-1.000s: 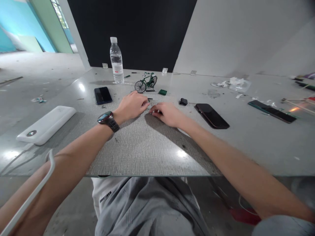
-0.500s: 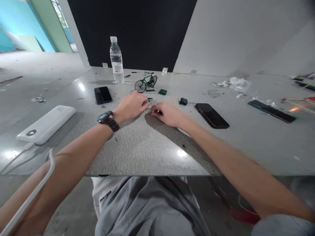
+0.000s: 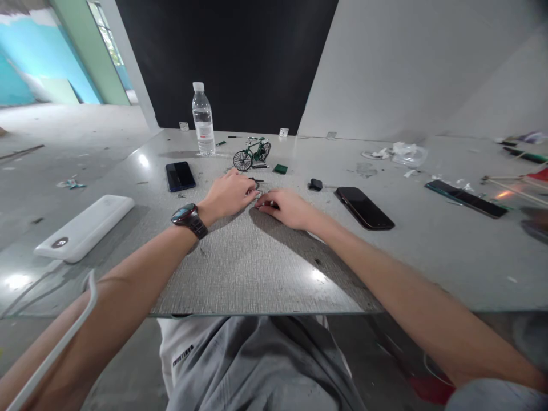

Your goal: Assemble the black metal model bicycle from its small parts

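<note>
My left hand [image 3: 231, 194], with a dark watch [image 3: 187, 217] on its wrist, rests on a grey textured mat [image 3: 257, 257], fingers curled and pinched on a small part I cannot make out. My right hand [image 3: 286, 207] lies beside it, fingertips almost touching the left ones, pinched on a small dark piece. A little green model bicycle [image 3: 252, 153] stands upright just beyond both hands. A small green flat piece [image 3: 280, 169] lies right of the bicycle.
A water bottle [image 3: 202, 121] stands at the back. A dark phone [image 3: 180, 175] lies left of the hands, another phone [image 3: 363, 208] to the right, a third phone [image 3: 466, 198] farther right. A white power bank [image 3: 85, 226] with a cable sits at left. A small black object [image 3: 315, 184] lies near the right hand.
The camera has tilted up a little, so everything sits lower in view. Both hands stay pinched together at the same spot on the mat.
</note>
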`<state>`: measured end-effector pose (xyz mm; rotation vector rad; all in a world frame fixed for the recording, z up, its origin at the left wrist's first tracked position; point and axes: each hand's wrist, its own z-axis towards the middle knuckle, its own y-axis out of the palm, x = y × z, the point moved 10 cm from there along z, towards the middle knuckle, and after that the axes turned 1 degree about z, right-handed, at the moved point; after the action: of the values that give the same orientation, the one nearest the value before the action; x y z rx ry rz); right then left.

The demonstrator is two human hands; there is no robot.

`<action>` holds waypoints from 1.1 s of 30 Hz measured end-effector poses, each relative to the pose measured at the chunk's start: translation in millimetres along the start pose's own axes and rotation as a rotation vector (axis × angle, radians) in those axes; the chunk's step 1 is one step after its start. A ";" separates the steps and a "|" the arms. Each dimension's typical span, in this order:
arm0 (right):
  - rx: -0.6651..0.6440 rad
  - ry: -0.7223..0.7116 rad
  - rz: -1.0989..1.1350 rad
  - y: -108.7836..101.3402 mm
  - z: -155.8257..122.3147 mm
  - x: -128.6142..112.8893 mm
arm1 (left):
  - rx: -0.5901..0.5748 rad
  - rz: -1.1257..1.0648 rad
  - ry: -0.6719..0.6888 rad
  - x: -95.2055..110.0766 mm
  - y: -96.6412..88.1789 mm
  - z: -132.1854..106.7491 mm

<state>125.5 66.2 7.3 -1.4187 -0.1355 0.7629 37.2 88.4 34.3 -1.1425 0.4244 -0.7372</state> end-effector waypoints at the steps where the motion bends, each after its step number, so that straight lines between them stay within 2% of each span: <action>1: -0.002 0.000 0.005 0.6 0.1 0.0 | 0.002 -0.002 0.000 -0.1 0.1 0.1; 5: 0.000 0.032 -0.006 -3.2 -0.5 4.1 | 0.040 -0.006 0.028 1.2 -6.1 1.1; 10: 0.049 0.120 -0.058 -25.3 -6.9 10.6 | 0.222 -0.032 0.013 -6.7 -32.0 -0.3; 13: 0.058 0.072 -0.100 -30.9 -9.9 1.2 | 0.231 -0.029 0.009 -11.9 -34.2 -0.8; 16: 0.010 0.026 -0.108 -23.8 -9.9 -6.1 | 0.216 -0.017 -0.017 -18.0 -30.6 -0.7; 19: 0.016 0.074 -0.096 -22.7 -9.2 1.8 | 0.213 -0.004 -0.114 -31.8 -25.1 -1.3; 24: 0.057 0.133 -0.065 -27.7 -12.1 21.6 | 0.106 -0.052 -0.284 -61.0 1.9 -2.5; 28: 0.088 0.113 -0.118 -27.3 -11.3 22.4 | 0.020 -0.132 -0.312 -73.2 22.7 -0.3; 33: 0.054 0.107 -0.188 -19.5 -7.4 14.9 | 0.060 -0.213 -0.304 -82.9 25.7 2.2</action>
<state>148.3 69.0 18.7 -1.3712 -0.1618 0.5308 -11.1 154.9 6.4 -1.2317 0.0249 -0.7406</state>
